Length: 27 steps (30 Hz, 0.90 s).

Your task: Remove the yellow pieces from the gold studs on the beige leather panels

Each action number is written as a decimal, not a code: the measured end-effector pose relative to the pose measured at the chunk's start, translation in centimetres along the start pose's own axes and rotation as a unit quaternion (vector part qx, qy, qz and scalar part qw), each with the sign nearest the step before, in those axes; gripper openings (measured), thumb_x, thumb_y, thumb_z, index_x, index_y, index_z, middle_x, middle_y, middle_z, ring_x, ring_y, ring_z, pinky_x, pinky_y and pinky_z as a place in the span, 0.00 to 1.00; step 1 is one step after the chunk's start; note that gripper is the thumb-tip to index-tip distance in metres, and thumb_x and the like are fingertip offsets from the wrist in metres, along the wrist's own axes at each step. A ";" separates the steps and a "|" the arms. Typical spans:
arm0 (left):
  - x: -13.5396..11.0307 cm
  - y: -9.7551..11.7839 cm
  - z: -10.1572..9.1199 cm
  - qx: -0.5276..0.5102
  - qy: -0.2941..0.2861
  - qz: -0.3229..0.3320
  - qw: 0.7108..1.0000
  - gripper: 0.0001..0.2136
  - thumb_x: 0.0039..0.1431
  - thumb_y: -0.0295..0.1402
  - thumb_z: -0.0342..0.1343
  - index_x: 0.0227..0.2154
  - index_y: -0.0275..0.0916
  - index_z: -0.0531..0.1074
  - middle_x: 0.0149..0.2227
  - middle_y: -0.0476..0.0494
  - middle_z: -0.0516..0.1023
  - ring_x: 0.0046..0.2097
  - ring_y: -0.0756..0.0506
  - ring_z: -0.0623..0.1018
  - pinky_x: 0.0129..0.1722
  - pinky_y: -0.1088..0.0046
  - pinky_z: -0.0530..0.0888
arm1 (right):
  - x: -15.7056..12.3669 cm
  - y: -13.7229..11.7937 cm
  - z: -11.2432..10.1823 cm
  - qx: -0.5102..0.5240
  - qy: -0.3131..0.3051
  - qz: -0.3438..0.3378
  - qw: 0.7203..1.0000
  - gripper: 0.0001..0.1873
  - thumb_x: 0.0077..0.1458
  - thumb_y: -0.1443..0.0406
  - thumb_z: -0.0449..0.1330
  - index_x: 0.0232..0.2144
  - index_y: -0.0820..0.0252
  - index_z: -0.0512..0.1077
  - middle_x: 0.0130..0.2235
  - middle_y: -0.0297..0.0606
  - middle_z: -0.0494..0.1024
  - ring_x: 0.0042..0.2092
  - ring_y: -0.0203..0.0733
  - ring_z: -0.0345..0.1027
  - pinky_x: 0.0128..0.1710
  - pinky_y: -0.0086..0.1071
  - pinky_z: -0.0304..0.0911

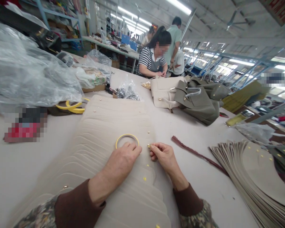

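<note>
Overlapping beige leather panels (114,117) lie fanned in a long stack on the table before me. My left hand (125,158) is closed on a thin roll of yellow tape (117,139), held above the panels. At the stack's right edge, my right hand (162,155) pinches at a small metal stud (148,146) with a bit of yellow at the fingertips. Another stud (148,132) shows a little farther up that edge. Small yellow tape pieces (144,179) stick to panels nearer me.
More tape rolls (76,109) lie at the left beside clear plastic sheeting (30,63). Beige (166,88) and olive handbags (199,101) stand at the back. A dark red strip (194,152) and a second panel stack (258,171) lie at the right. A co-worker (154,57) works across the table.
</note>
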State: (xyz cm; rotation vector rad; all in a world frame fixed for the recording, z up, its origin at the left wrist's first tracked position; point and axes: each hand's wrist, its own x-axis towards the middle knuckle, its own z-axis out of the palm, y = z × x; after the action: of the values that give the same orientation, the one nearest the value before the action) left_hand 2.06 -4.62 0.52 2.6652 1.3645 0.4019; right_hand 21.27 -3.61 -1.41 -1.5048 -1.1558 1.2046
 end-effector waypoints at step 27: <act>0.1 0.1 0.0 0.021 -0.062 -0.009 0.998 0.09 0.62 0.22 0.45 0.38 0.40 0.68 0.36 0.43 0.73 0.39 0.42 0.73 0.35 0.67 0.72 | -0.3 1.0 1.0 -0.325 0.102 -0.229 0.912 0.11 0.57 0.62 0.57 0.29 0.59 0.78 0.29 0.39 0.81 0.30 0.41 0.72 0.34 0.33 0.65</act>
State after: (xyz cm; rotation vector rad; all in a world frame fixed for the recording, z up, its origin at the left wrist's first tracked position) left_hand 2.20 -4.65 0.57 2.6601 1.3733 0.2050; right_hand 20.37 -4.06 -2.46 -1.6384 -1.7401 0.3351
